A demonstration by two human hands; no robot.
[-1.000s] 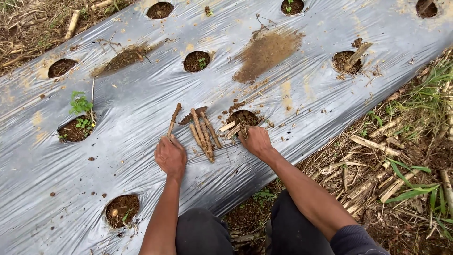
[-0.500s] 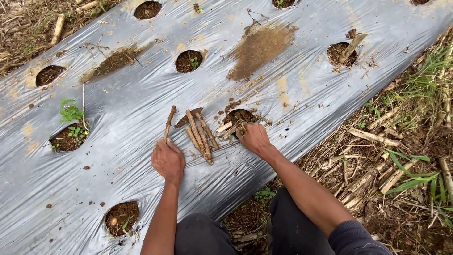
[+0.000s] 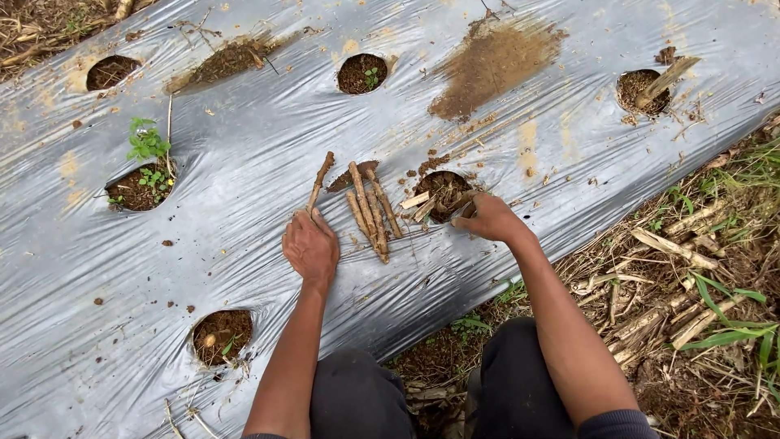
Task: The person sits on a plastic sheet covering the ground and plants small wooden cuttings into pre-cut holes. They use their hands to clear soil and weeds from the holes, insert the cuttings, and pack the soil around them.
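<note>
Wooden stick (image 3: 318, 183) under curled left hand (image 3: 310, 246)

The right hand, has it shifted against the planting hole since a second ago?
Yes. The right hand moved from the hole's near edge round to its right side.

Silver plastic sheet (image 3: 244, 162) over a raised bed, wrinkled, smeared with a brown soil patch (image 3: 496, 65). Round planting holes with dark soil: one holding green seedlings (image 3: 146, 175), one with a small sprout (image 3: 363, 73), one with a slanted stick (image 3: 662, 81), one near the front (image 3: 221, 335). Dry stalks and grass (image 3: 691, 276) alongside.
</note>
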